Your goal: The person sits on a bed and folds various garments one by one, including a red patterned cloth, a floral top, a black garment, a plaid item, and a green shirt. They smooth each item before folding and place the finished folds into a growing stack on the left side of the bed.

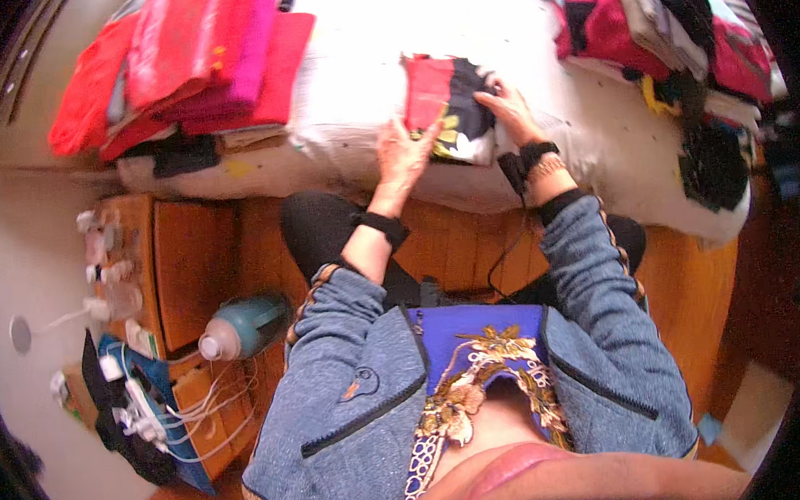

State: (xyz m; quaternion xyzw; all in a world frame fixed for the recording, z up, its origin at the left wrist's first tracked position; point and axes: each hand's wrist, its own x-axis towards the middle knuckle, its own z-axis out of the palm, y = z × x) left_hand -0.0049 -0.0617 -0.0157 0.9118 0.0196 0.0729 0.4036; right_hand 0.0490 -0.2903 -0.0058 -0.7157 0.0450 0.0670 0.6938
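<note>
A small folded garment (430,92), red and black with a yellow-and-white flower pattern, lies on the white-covered bed (348,66) in front of me. At its near left edge rests my left hand (406,148), fingers stretched out over the cloth. My right hand (509,113) touches the right side, thumb and fingers apart on the black part. The fingertips of both hands are somewhat blurred. Dark bands circle both wrists.
Stacks of folded red and magenta clothes (206,58) stand at the bed's left; more folded clothes (617,26) pile up at the right. Below left are a wooden cabinet (195,266), a blue flask (251,326) and a power strip (145,411) with tangled white cables.
</note>
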